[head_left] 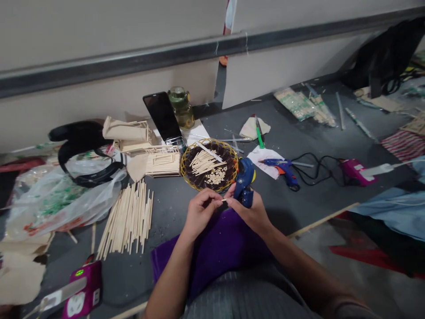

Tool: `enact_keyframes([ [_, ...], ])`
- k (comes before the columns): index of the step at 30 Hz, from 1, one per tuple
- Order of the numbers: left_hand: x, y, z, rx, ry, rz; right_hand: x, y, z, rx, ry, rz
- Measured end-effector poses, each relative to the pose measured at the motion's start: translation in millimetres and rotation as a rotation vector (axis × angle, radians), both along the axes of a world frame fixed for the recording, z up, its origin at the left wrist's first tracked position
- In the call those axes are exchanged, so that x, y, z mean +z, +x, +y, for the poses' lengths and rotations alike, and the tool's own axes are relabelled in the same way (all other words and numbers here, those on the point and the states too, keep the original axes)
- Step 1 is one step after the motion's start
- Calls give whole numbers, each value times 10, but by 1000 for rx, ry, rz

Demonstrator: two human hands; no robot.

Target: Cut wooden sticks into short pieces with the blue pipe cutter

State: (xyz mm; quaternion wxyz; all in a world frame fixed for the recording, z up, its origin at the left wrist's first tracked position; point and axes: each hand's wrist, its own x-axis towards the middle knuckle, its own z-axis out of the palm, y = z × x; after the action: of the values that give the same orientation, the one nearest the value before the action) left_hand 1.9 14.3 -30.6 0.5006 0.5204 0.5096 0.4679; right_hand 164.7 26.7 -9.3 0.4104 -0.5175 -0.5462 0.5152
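My left hand [202, 212] is closed, its thumb and fingers pinching a short pale wooden stick piece [224, 200] above the purple cloth on my lap. From the other side, my right hand [252, 210] meets it with thumb and fingertips at the same piece. A blue hand tool [245, 175] with a bit of yellow on it is held in my right hand; its jaws cannot be made out. Just beyond the hands sits a brown basket with a yellow woven rim [184, 173]. In it lie thin cut sticks [204, 162] and small wooden bits [217, 175].
Long sticks [128, 217] lie to the left, near a plastic bag [66, 199] and a wooden model [162, 163]. A phone [162, 115] leans by a green bottle [181, 106]. Rightward are a blue glue gun [282, 169], its cable and a magenta power socket [357, 172].
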Motion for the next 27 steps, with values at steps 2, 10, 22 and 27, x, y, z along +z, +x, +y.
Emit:
enact_keyframes([
  [2,0,4,2,-6,29,33,-14,-10,-8,-21,13,-17],
  [10,-42,20,4,-41,98,122,-137,-10,-60,-58,92,-96],
  [22,3,-40,-3,98,107,-132,-287,280,-174,285,460,-527],
  [27,-56,-58,-2,89,155,-133,-296,239,-201,291,558,-607],
])
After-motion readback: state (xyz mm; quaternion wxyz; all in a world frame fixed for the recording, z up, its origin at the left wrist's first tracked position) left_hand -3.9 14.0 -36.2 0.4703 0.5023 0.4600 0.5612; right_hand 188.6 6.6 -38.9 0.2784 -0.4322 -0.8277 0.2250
